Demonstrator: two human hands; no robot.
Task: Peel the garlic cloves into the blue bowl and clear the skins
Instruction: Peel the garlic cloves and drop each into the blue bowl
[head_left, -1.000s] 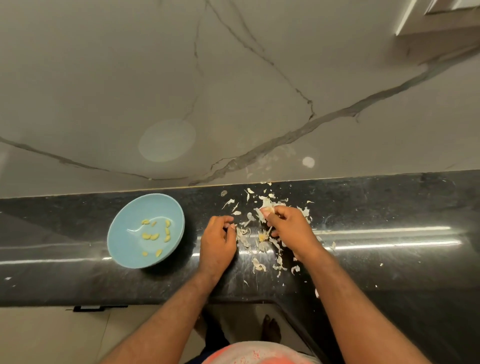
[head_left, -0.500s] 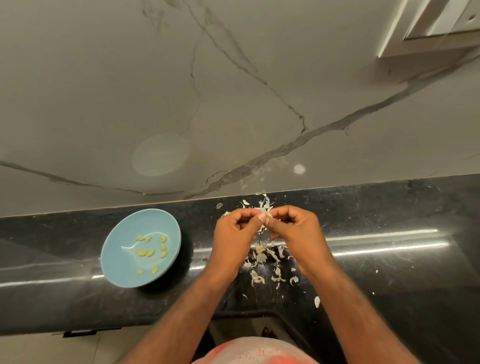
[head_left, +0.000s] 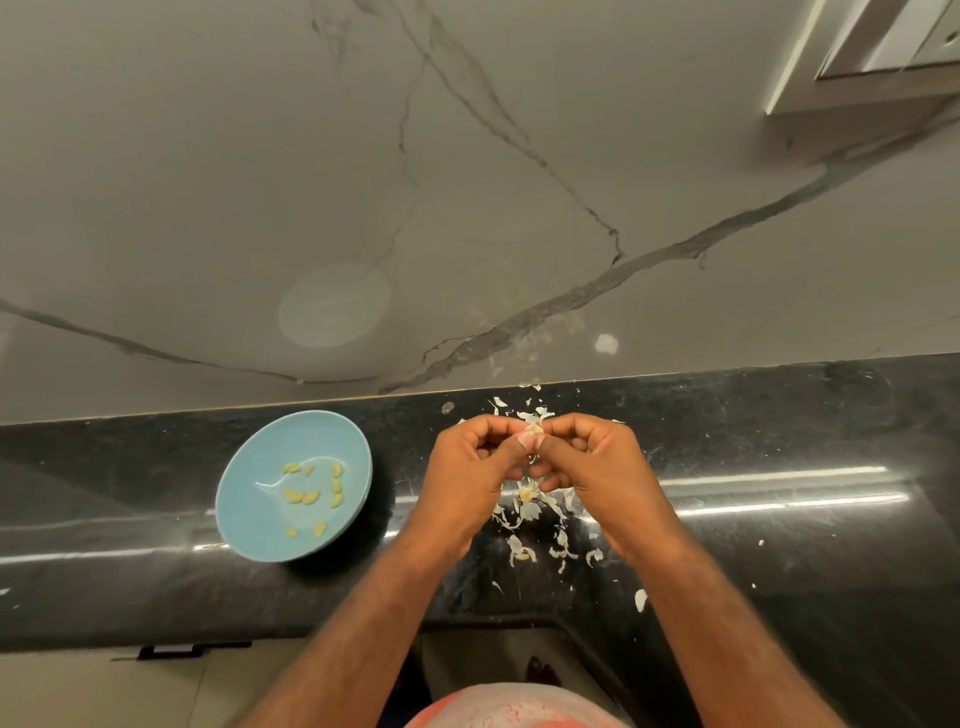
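Peeling looked partly done, judging from the layout. Left hand and right hand met at the fingertips over the black countertop, near the wall. Both pinched one small garlic clove between thumb and forefinger from opposite sides, with the other fingers curled in. The clove was mostly hidden by the fingertips. Only a pale papery bit showed, so how much skin it had on it could not be told.

Blue bowl sat on the counter to the left of the hands, apart from them. It held a small batch of peeled cloves (around nine, yellowish, loose on the bottom). That part of the job was probably well along. No unpeeled cloves were clearly visible on the counter apart from the one in the fingers, though a yellowish lump among the scraps under the hands could have been one. It was too small to call.

Skins lay scattered on the counter beneath and just behind the hands, with a few stray flakes further right and toward the front edge. None had been gathered, and no bin or pile showed in view.

Judged remaining: finish stripping the pinched clove, drop it in the bowl, check the scraps for leftovers, then collect all the skins. Clearing had not started.
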